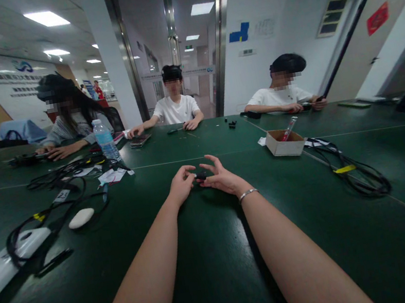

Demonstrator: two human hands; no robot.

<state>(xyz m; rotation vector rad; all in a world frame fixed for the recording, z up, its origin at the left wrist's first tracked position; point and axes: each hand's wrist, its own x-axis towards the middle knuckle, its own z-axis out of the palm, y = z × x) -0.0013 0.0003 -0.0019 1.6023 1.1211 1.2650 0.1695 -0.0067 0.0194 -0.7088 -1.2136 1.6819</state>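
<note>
A small black object with a silvery end (201,176) is held between my two hands, just above the green table (211,244). My left hand (182,184) pinches its silvery end between thumb and fingers. From the other side, the thumb and a finger of my right hand (224,176) close on the black part, while other fingers of that hand stretch up and away. The object is too small to tell its exact kind. A silver bracelet (248,194) circles my right wrist.
An open box (286,146) and a coiled black cable (364,178) lie to the right. On the left are a water bottle (106,142), tangled cables (54,211), a white mouse (81,218) and a white device (10,263). Three people sit across the table.
</note>
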